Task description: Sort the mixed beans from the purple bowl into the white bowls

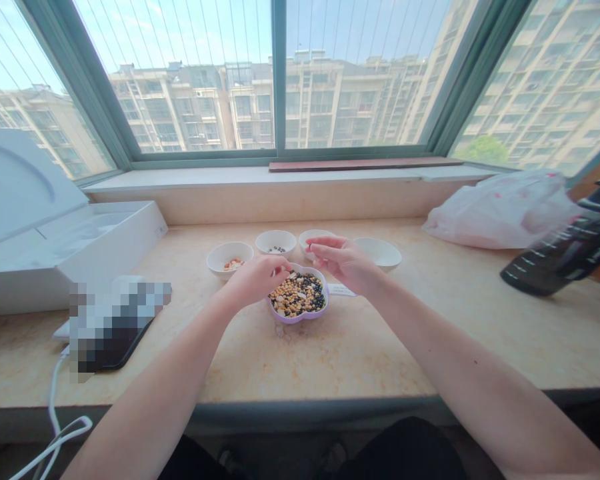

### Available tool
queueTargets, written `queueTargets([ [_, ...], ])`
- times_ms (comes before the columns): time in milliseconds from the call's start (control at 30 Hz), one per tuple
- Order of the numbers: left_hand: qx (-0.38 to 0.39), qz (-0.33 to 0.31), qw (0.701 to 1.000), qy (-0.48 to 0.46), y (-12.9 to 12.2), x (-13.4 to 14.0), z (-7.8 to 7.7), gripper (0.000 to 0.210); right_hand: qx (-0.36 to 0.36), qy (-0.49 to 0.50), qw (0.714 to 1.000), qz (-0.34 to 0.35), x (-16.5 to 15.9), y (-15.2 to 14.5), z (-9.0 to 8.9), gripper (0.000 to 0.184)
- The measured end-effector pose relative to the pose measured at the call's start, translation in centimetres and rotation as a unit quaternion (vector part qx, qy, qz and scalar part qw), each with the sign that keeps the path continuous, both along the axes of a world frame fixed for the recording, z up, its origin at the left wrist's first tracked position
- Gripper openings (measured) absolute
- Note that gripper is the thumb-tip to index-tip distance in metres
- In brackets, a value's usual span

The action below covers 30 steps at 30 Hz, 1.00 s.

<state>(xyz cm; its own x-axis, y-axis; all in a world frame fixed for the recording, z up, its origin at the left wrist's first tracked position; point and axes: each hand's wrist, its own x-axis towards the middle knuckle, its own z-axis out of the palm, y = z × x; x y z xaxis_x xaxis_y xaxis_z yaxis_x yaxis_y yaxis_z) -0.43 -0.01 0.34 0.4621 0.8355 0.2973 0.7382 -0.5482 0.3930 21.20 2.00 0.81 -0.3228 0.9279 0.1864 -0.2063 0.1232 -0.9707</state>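
Observation:
A lilac scalloped bowl [299, 320] holds mixed yellow and black beans with some pale pieces. My left hand [261, 277] is over its left rim, fingers curled together; whatever they hold is hidden. Above the bowl's far right side, my right hand [344, 261] pinches a small dark bean [309, 247] between thumb and fingertips. Behind the hands, one white bowl [215, 265] contains reddish and pale pieces. Another white bowl [276, 236] has several dark beans in it. My right fingers partly cover a third bowl [306, 237]. A further white bowl [387, 255] stands to the right.
An open white box [125, 230] and a blurred-out dark device [125, 347] with a white cable [55, 393] are on the left. To the right lie a white plastic bag [500, 210] and a tilted black bottle [545, 260]. The counter's front edge runs below my forearms.

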Motion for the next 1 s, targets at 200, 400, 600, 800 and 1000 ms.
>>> queueTargets([
  [200,0.035,0.011,0.999,-0.039,0.3,0.0,-0.4,0.030,0.181,-0.205,0.959,-0.071,-0.7,-0.5,-0.7,0.022],
  [400,0.069,-0.029,0.993,-0.092,0.5,0.3,-0.8,0.039,0.086,-0.137,0.987,-0.013,-1.6,-1.0,-0.6,0.028],
  [600,0.065,-0.055,0.990,-0.115,0.1,0.7,-0.9,0.026,0.019,-0.129,0.991,0.003,-1.7,-1.0,-0.3,0.035],
  [800,0.079,-0.064,0.985,-0.142,-0.1,0.7,-0.7,0.019,-0.004,-0.121,0.992,0.017,-1.3,-0.8,-0.4,0.042],
  [1000,0.044,-0.055,0.986,-0.150,-0.1,0.9,-0.5,0.015,-0.011,-0.152,0.987,0.043,-1.0,-0.9,0.1,0.040],
])
